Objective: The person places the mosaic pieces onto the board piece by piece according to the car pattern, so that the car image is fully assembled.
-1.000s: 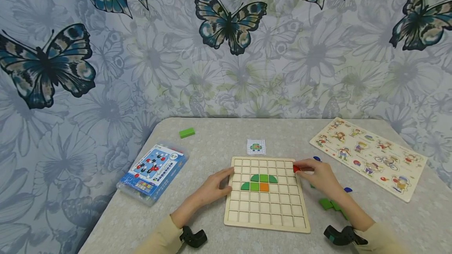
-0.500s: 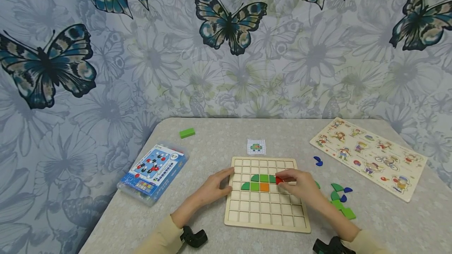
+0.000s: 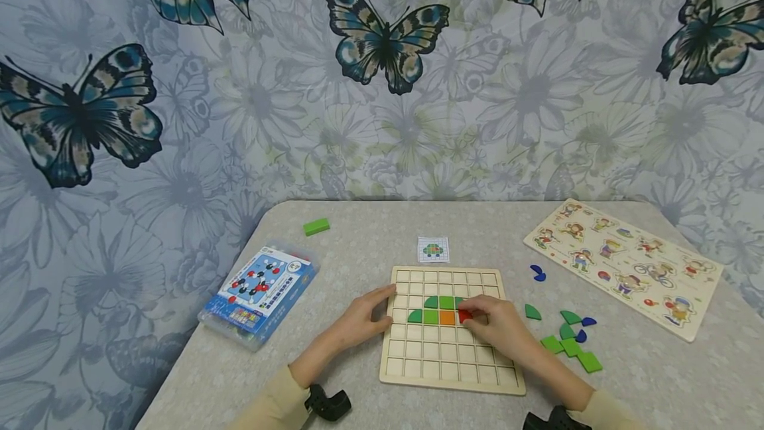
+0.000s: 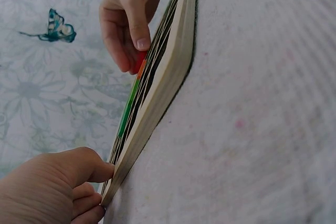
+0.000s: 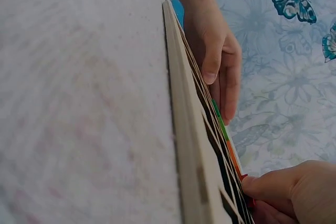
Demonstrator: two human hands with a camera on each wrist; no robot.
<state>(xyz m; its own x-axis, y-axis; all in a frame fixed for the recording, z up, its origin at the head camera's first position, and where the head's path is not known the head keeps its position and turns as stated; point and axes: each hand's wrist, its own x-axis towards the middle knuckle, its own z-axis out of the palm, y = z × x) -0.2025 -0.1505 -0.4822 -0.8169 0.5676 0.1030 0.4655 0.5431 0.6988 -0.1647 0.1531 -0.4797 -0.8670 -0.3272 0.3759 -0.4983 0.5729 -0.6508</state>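
Observation:
My right hand point(image 3: 497, 326) pinches a small red tile point(image 3: 463, 316) between thumb and fingers, at the cell right of an orange square tile point(image 3: 446, 318). The fingers partly hide the tile and a green quarter-round piece just above it. These lie on a wooden grid board point(image 3: 421, 370) along with green square tiles point(image 3: 445, 302) and other green quarter-rounds point(image 3: 414, 315). My left hand point(image 3: 357, 318) rests against the board's left edge, its fingers extended and its thumb apart from them. In the left wrist view its thumb touches the board's rim point(image 4: 157, 106).
A small pattern card point(image 3: 432, 250) lies behind the board. Loose green tiles point(image 3: 571, 348) and blue pieces point(image 3: 538, 273) lie to the right, before a picture puzzle board point(image 3: 623, 267). At left are a blue-labelled plastic box point(image 3: 258, 294) and a green block point(image 3: 316, 226).
My right hand has carried the red tile from the board's right edge leftward and toward me, to beside the orange tile. The left hand has stayed at the board's left edge.

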